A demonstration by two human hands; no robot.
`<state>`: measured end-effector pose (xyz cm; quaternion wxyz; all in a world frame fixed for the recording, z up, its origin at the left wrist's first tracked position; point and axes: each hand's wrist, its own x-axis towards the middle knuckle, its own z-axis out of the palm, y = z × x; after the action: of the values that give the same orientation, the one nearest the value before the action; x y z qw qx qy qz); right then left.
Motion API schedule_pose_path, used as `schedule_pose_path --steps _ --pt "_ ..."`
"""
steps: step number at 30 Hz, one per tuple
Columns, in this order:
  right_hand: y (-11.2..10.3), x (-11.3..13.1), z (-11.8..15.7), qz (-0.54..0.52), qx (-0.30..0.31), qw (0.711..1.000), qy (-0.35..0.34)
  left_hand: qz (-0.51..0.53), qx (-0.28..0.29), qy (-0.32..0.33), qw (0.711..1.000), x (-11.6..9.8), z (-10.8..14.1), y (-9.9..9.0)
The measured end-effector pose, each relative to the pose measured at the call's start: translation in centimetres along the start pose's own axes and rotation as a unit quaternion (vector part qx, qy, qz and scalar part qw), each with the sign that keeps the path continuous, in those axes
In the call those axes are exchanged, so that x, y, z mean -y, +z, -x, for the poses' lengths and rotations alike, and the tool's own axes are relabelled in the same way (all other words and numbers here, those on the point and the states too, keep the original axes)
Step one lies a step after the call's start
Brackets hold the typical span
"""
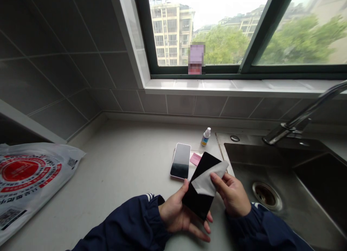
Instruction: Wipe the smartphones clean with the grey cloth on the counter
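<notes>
In the head view my left hand (177, 213) grips a black phone-shaped slab (199, 204), thumb along its left edge and fingers beneath. My right hand (234, 193) pinches a light grey cleaning cloth (206, 180) with zigzag edges, which lies against the slab's dark face. Just beyond, a phone (181, 160) with a pale rim rests on the counter. A pink card or packet (195, 159) is partly covered by the slab. Behind these stands a small white spray bottle (206, 137) with a blue and yellow label.
To the right is a steel sink (238, 164) with a drain (267, 195) and a chrome faucet (300, 113). A white plastic bag (62, 160) with red print lies at the left of the pale counter (127, 164). A window (217, 37) is above the tiled wall.
</notes>
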<state>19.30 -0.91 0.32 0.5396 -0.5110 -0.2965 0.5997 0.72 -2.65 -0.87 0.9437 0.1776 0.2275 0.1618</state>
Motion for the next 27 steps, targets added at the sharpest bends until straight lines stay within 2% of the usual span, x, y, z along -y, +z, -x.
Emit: schedule_pose_path --steps 6,11,17,27 --pt "-0.9 0.6 -1.1 -0.06 -0.078 0.995 -0.006 -0.037 -0.005 -0.032 0.999 -0.1 0.1 0.1" --pt "-1.0 0.8 -1.2 -0.096 -0.093 0.991 0.009 -0.051 0.005 -0.042 0.998 -0.2 0.3 0.1" --pt "-1.0 0.8 -1.2 -0.139 -0.087 0.986 0.016 0.02 0.008 0.019 1.0 -0.2 0.4 0.3" --pt "-1.7 1.0 -1.7 -0.149 -0.125 0.981 -0.024 0.07 0.029 0.069 0.995 -0.7 0.7 0.2"
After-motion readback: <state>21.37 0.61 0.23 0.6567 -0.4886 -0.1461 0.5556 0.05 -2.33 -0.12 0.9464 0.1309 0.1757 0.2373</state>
